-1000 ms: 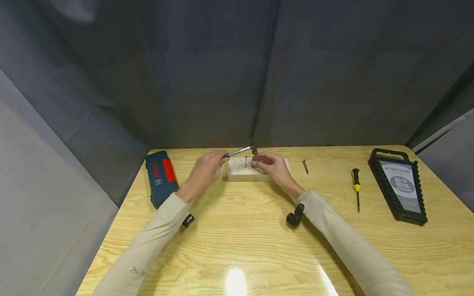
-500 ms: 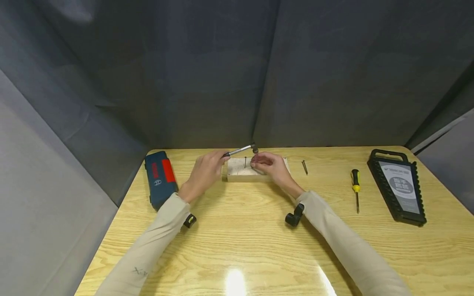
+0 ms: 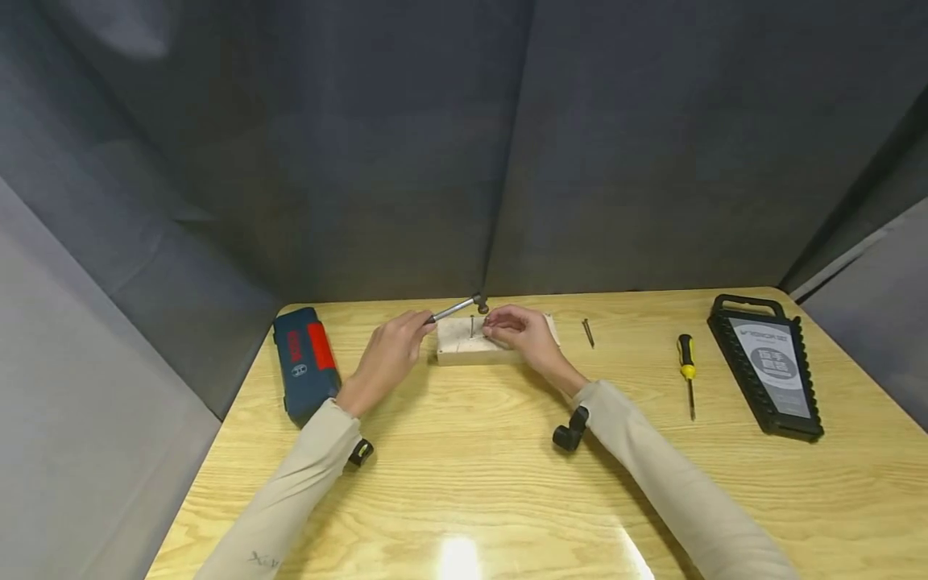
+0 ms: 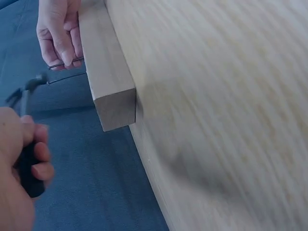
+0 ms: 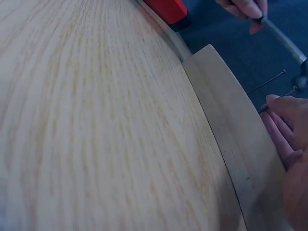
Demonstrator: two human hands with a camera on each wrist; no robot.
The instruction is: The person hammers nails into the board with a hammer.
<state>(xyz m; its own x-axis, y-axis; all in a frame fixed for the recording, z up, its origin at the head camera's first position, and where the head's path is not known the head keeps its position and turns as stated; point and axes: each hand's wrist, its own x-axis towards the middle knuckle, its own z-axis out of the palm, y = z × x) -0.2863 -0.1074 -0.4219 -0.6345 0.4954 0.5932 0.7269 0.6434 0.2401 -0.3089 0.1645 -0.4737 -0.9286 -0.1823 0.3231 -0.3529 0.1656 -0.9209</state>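
Observation:
My left hand grips a small hammer by its dark handle, with the metal shaft slanting up to the right. A pale wooden block lies near the table's far edge. One nail stands upright in it. Just right of that nail, my right hand pinches a second nail between thumb and fingers, upright at the block's top face. The hammer head is close over this held nail's head in the right wrist view. Fingers partly hide the held nail's lower part.
Loose nails lie right of the block. Farther right are a yellow-and-black screwdriver and a black wrench rack. A blue-and-red Bosch case lies at the left, beside the left forearm. Dark curtain hangs behind the table.
The head view has shifted slightly. The hammer head has moved a little left relative to the block. The right hand keeps its pinch on the nail, and the upright nail stays in place.

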